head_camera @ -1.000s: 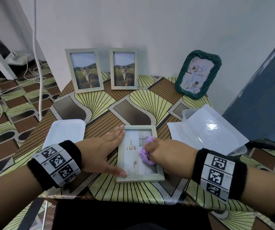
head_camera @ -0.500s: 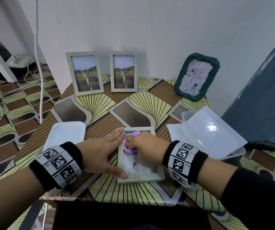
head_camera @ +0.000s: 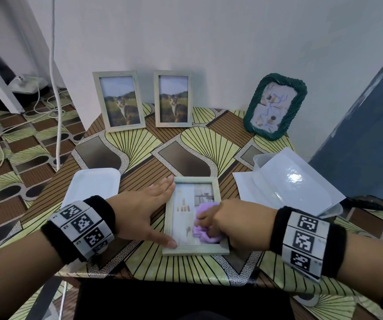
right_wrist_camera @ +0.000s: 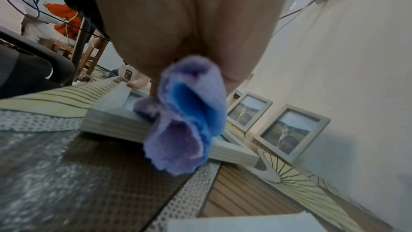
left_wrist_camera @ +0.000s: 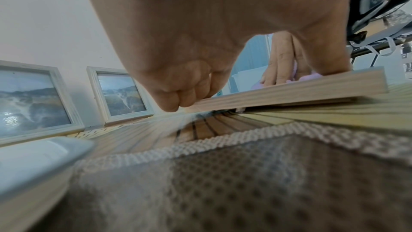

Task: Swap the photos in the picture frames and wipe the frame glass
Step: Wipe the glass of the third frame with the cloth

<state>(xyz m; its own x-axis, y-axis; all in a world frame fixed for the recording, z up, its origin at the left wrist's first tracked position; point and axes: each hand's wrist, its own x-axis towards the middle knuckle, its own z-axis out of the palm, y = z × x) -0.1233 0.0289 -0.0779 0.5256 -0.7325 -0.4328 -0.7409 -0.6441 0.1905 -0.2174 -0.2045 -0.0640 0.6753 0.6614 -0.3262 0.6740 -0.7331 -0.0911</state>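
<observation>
Item: pale green-grey wooden picture frame [head_camera: 195,215], rectangular, lay flat, glass up, at the near middle of the bench [head_camera: 185,158], which was covered in a yellow-green and brown patterned oilcloth. Its long axis ran away from the person, toward the wall.

Left hand [head_camera: 144,211]: flat, fingers straight, laid against the frame's left rail, thumb on the near left corner. Grip wide, holding nothing, only steadying.

Right hand [head_camera: 227,220]: grip closed around a crumpled lilac cleaning cloth [head_camera: 205,224], pressed on the glass in its lower right part. In the right wrist view a blue inner face of the cloth showed and a fold hung over the frame's near edge.

Governing relation: the unwiped glass lay up and left of the cloth, along the frame's long axis; the right hand was the nearer and already on it. Judged step: wiping in progress; strokes would likely run lengthwise against the left hand's brace.

Also present:
- two matching pale wooden frames with cat photographs [head_camera: 120,100] [head_camera: 173,99], upright against the wall.
- dark green woven oval-cornered frame [head_camera: 274,107], leaning at the back right.
- white rectangular tray [head_camera: 95,183], left of the hands.
- clear plastic tub with loose glossy sheets [head_camera: 285,181], right.
</observation>
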